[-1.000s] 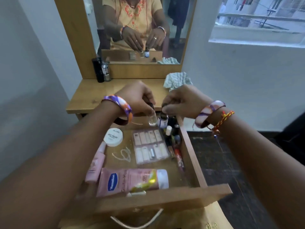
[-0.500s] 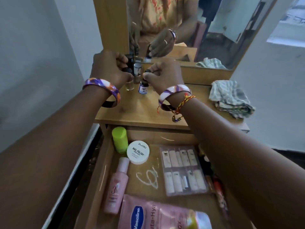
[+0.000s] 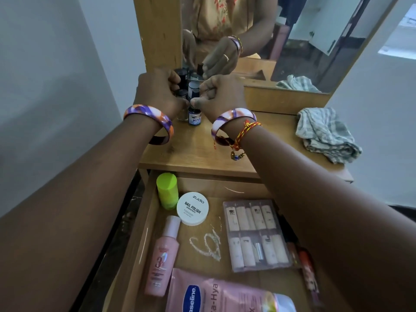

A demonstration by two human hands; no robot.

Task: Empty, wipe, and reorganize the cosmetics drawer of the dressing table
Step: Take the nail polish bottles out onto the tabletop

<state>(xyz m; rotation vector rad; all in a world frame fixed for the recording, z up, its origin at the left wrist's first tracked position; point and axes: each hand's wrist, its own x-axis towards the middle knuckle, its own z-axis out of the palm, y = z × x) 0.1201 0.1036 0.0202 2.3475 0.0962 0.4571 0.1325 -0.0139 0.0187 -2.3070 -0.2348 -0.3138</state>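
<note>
Pale grey-white painted wall [image 3: 56,75] on the left, another plain white wall [image 3: 382,131] on the right. Light wooden dressing-table surface [image 3: 202,158] sits between them, with a wood-framed mirror [image 3: 304,41] standing along its back edge. Bright daylit window [image 3: 405,30] at the far upper right. Dark floor [image 3: 126,212] shows below the surface's left edge. Soft, even daylight.

The wooden drawer [image 3: 144,221] stands pulled open below the tabletop [image 3: 202,163], holding a lime-green bottle [image 3: 167,190] upright at the back left, a round white tub [image 3: 192,208] beside it, a pink bottle [image 3: 162,255] lying flat, a clear nail box [image 3: 256,235], and a pink lotion tube [image 3: 225,296] in front.
</note>
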